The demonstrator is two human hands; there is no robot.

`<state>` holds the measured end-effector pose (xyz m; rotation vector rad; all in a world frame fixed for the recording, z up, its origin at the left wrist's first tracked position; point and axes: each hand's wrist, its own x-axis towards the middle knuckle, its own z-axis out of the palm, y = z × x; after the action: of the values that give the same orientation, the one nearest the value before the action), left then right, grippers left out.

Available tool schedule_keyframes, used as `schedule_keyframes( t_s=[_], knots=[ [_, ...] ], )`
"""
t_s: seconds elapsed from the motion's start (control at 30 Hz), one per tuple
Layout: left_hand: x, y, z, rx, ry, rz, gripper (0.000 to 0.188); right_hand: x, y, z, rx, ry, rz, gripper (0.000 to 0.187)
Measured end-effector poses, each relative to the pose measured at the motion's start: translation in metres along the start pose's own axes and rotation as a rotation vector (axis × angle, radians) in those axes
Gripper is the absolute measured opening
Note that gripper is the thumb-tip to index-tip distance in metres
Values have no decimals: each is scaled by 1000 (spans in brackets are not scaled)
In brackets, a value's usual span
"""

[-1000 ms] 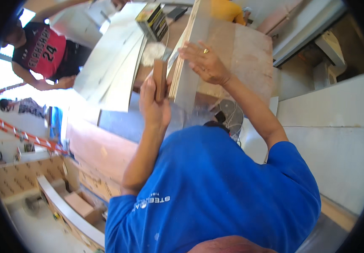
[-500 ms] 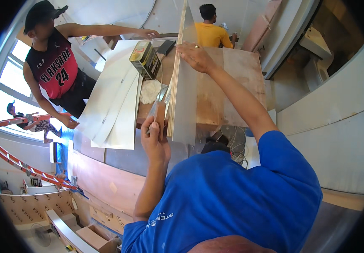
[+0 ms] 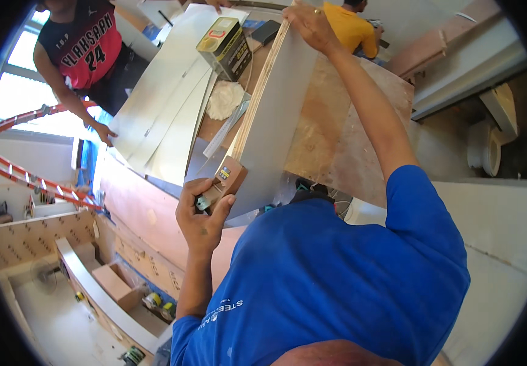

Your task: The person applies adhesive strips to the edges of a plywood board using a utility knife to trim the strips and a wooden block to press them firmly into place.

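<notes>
My left hand (image 3: pixel 201 213) is closed round a small wooden hand plane (image 3: pixel 231 175), which is against the near end of the panel's edge. The panel (image 3: pixel 275 125) stands on its edge, with layered plywood along the top and a smooth grey face. At its far end my right hand (image 3: pixel 312 29) grips the top edge, fingers wrapped over it. A clear or metal ruler (image 3: pixel 225 130) lies left of the panel, beside a crumpled white cloth (image 3: pixel 225 100). The underside of the plane is hidden.
A square can (image 3: pixel 225 52) and a dark block (image 3: pixel 266 33) stand on the table. Pale sheets (image 3: pixel 166 116) lie at left, with a co-worker's hand (image 3: pixel 103 133) at their edge. An orange ladder (image 3: pixel 28 177) is farther left; another person in yellow (image 3: pixel 344 27) sits behind.
My left hand has brought the plane nearer along the panel's edge and turned it. The panel leans more to the right in view, and the whole view has shifted.
</notes>
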<state>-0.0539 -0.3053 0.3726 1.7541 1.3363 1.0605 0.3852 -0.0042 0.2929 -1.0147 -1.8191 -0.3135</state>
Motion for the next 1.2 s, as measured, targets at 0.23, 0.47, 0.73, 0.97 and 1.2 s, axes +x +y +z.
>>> schedule_keyframes(
  t_s=[0.23,0.47,0.73,0.97,1.2],
  knots=[
    [8,36,15,363,-51,-23,55,33,7,16,-17,-240,181,23],
    [41,51,46,487,-86,120,56,30,7,14,203,-9,95,20],
    [81,63,79,546,-171,194,57,38,48,27,539,335,386,14],
    [76,64,88,609,-199,279,57,88,261,61,198,595,850,84],
    [77,61,90,662,-178,288,56,95,353,76,439,408,933,55]
  ],
)
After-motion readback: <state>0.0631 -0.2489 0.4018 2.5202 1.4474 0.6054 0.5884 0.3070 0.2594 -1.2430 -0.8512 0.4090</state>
